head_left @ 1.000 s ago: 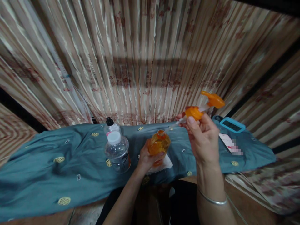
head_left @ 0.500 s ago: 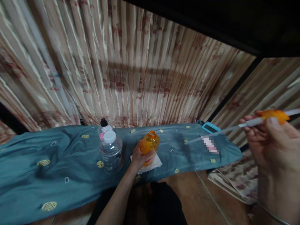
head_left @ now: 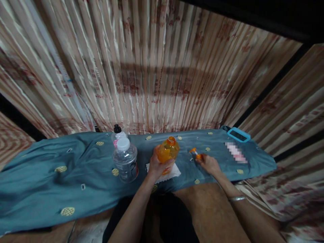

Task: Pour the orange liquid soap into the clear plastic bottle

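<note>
My left hand is wrapped around a see-through orange bottle, whose uncapped neck points up. Under the bottle lies a white cloth or paper with a scalloped edge. To the right, my right hand is low over the blue-green cover, its fingers closed on an orange and white pump top. The pump's thin tube cannot be made out now. Left of my left hand stands a clear bottle with a white cap, and behind it a smaller bottle with a black top.
The blue-green cover has a yellow pineapple pattern. A light-blue framed device lies at its right end, near a blurred-out pinkish item. Pleated curtains hang behind. A dark bar slants at the right.
My right hand has come down and left with the pump top, from raised at the right edge to near the cover. My left hand still holds the orange bottle. The view has shifted slightly.
</note>
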Available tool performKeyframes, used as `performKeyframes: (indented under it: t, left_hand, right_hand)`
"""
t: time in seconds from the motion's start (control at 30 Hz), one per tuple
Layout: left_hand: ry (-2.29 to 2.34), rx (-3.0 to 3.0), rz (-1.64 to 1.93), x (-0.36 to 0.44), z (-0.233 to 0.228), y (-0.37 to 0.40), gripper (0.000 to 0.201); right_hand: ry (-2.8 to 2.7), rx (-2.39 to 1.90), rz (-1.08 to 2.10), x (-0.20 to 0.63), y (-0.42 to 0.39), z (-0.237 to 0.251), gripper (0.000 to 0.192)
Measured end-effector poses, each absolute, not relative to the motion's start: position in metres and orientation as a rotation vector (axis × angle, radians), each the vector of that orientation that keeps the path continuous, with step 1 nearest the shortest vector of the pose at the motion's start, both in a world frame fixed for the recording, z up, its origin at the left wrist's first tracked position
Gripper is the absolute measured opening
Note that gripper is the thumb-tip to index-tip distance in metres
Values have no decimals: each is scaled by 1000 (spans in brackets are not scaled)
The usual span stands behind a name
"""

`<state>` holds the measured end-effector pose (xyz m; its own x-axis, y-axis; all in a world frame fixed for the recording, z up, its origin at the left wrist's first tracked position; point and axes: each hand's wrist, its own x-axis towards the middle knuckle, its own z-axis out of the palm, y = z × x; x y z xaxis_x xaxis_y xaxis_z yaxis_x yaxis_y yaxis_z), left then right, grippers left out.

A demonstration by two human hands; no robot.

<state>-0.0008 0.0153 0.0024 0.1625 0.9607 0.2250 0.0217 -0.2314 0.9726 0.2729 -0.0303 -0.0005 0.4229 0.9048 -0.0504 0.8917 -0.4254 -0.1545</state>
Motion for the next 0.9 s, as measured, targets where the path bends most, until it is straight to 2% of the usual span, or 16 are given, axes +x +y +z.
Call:
performKeyframes:
  t: [0.47, 0.67, 0.8, 0.9]
  left_hand:
    - [1000, 1548, 1249, -5, -6, 16, 87]
    - [1074, 1618, 1373, -9, -4, 11, 98]
    - [1142, 1665, 1423, -15, 5, -9, 97]
    - [1162, 1650, 1410, -32, 9, -37, 86]
  right_hand:
    - [-1729, -2591, 12, 266, -26, -27, 45]
    - [-1705, -2580, -43, 268, -29, -31, 44]
    - [-1667, -2505, -105, 268, -35, -27, 54]
    - [-1608, -2389, -141, 263, -50, -21, 61]
